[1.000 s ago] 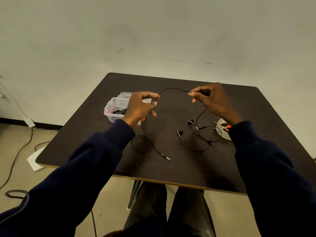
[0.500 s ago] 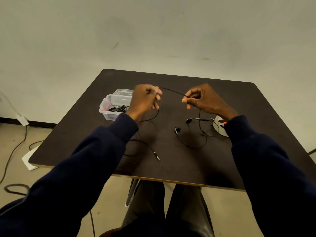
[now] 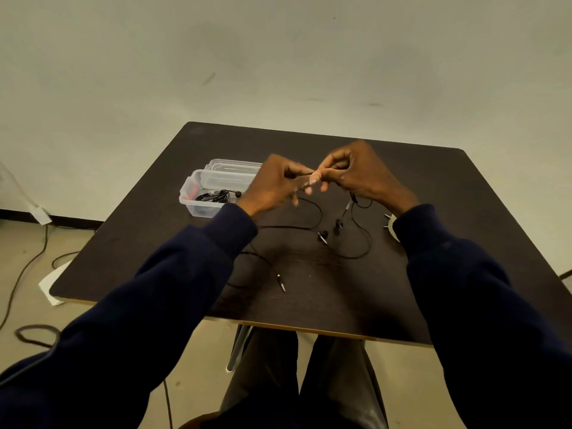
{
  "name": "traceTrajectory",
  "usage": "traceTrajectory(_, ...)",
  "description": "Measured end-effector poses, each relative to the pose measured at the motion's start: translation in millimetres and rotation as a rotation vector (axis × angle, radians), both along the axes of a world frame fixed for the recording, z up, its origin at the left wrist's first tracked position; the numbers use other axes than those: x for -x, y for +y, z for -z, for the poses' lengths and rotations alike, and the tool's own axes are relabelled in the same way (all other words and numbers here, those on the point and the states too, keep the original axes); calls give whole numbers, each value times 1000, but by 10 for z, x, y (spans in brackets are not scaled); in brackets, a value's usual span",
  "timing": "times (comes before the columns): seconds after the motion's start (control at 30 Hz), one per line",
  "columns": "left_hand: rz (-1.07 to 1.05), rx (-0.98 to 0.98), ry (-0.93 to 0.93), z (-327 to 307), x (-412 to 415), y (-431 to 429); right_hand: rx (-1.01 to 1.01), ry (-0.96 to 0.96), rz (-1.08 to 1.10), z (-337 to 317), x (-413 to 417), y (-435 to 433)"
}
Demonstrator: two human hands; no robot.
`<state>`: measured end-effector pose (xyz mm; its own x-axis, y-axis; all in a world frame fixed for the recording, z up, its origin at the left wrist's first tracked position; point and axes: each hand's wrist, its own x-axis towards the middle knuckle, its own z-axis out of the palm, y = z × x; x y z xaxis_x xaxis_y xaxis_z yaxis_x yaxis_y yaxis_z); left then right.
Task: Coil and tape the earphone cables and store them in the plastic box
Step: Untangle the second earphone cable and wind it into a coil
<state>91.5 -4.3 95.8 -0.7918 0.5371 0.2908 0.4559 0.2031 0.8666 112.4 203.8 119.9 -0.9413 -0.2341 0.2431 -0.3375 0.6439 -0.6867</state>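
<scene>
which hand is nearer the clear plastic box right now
Left. The left hand is raised just right of the plastic box, nearly overlapping its far corner in this view. The right hand is farther right, beyond the left hand.

Two hands (image 3: pixel 322 181); two earbuds (image 3: pixel 323 235); one box (image 3: pixel 198 193); one table (image 3: pixel 433 193).

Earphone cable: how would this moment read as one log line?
step: coiling | left hand and right hand: pinching cable together | plug: on table | box: open
</scene>
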Motion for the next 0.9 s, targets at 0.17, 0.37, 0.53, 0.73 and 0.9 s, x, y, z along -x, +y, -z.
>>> traceTrajectory(0.17,-292,-190,-238,119,108,-178,45,-109,0,132,-6,241)
traceTrajectory(0.37,-317,-34,-244,252,135,-344,19,-128,0,154,-11,296)
traceTrajectory(0.53,-91,102,158,144,7,-196,45,-110,-59,139,6,73)
traceTrajectory(0.73,-90,99,139,99,16,-154,33,-108,-30,113,10,103)
traceTrajectory(0.9,-380,-218,-183,61,69,-289,-79,-173,-19,157,-63,325)
